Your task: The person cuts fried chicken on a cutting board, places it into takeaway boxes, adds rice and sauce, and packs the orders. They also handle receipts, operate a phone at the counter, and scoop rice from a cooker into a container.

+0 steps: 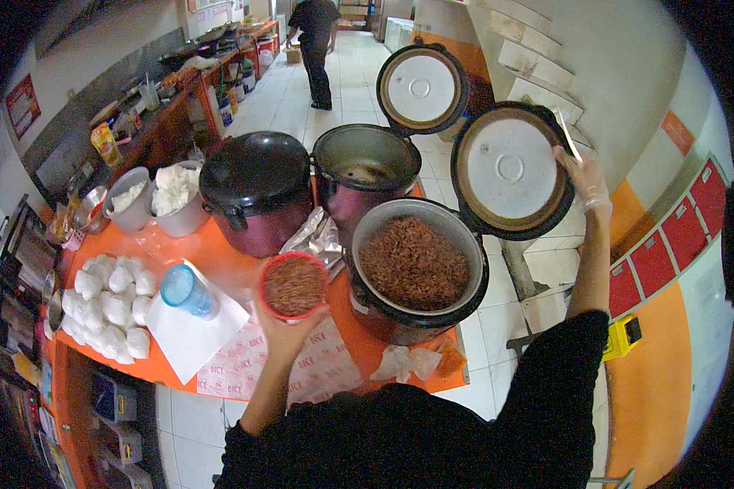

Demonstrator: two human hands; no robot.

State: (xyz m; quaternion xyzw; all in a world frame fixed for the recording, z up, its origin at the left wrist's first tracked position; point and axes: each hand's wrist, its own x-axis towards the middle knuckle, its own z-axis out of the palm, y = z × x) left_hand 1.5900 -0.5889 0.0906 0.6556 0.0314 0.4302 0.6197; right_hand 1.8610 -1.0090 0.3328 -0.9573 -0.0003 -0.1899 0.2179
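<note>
My left hand [289,333] is wrapped around a red-rimmed cup [293,286] filled level with brown rice, above the printed wrapping paper [327,373]. My right hand [586,180], in a clear plastic glove, grips a thin white utensil [567,131], probably a rice paddle. Its fingers are at the right rim of a raised rice cooker lid [511,171]. Below that lid, the uncovered cooker [367,305] holds a mound of brown rice [413,263]. A blue translucent cup [186,292] rests on white paper [189,342], left of my left hand.
White wrapped bundles [116,293] cover the table's left side. Behind stand a lidded cooker [254,189], another uncovered cooker [367,159] and two tubs of white rice [177,192]. Crumpled foil [315,235] lies between cookers. A person [315,49] stands farther off in the aisle.
</note>
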